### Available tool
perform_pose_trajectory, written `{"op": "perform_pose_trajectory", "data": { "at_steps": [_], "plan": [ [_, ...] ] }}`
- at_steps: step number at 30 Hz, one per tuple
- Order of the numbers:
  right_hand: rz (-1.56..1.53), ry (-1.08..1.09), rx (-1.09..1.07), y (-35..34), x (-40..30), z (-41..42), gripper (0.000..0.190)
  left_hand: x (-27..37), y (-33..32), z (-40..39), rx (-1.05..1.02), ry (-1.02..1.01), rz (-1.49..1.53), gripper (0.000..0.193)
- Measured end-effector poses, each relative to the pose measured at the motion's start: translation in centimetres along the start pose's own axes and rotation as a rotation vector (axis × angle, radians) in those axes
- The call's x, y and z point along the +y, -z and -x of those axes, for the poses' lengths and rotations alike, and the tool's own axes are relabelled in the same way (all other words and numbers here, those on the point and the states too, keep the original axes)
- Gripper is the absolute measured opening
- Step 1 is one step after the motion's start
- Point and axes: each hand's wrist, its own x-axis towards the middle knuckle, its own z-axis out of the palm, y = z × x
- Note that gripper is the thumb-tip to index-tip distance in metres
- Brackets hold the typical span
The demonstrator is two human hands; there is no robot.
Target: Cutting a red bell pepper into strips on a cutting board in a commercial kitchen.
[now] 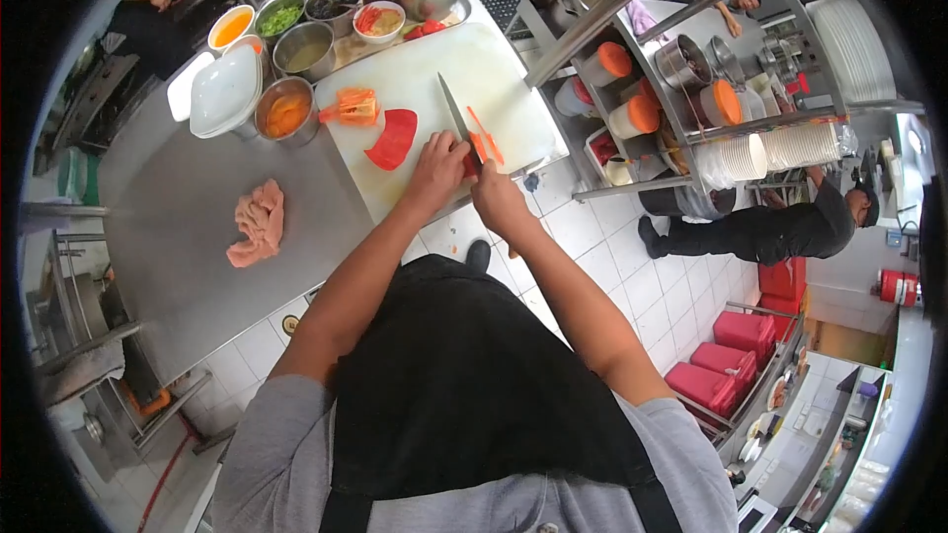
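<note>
Gripped in my right hand (500, 200) is a chef's knife (454, 105), its blade pointing away from me over a white cutting board (437, 59). My left hand (438, 163) lies close beside the blade with fingers curled, pressing a red bell pepper piece (470, 165) that the hands partly hide. Thin pepper strips (485, 139) rest to the right of the blade. Left of my left hand lies a flat red pepper piece (394, 139). Farther left on the board is a cut pepper core (354, 106), orange and pale inside.
Raw chicken (257, 223) lies on the steel table (185, 296) at left. Metal bowls (304, 50) of ingredients and stacked white containers (226, 92) line the board's far and left sides. A steel shelf post (585, 29) rises at right. A person (770, 226) stands farther right.
</note>
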Motion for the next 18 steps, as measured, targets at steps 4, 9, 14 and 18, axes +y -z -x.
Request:
{"op": "perform_pose_trajectory", "data": {
  "at_steps": [4,9,14,18],
  "plan": [
    [-0.033,0.051,0.050,-0.4,-0.2,-1.1,0.025,-0.4,0.0,0.1,-0.016,0.005,-0.015,0.022],
    [0.019,-0.010,0.000,-0.2,0.0,-0.3,0.026,-0.6,0.0,0.3,-0.016,0.003,0.014,0.022],
    [-0.052,0.051,0.061,-1.0,0.1,-1.3,0.027,-0.3,0.2,0.3,-0.001,-0.046,0.023,0.021],
    [-0.012,0.088,0.047,-0.4,-0.2,-1.0,0.027,-1.1,-0.1,0.4,-0.033,0.003,0.004,0.028]
  ]
}}
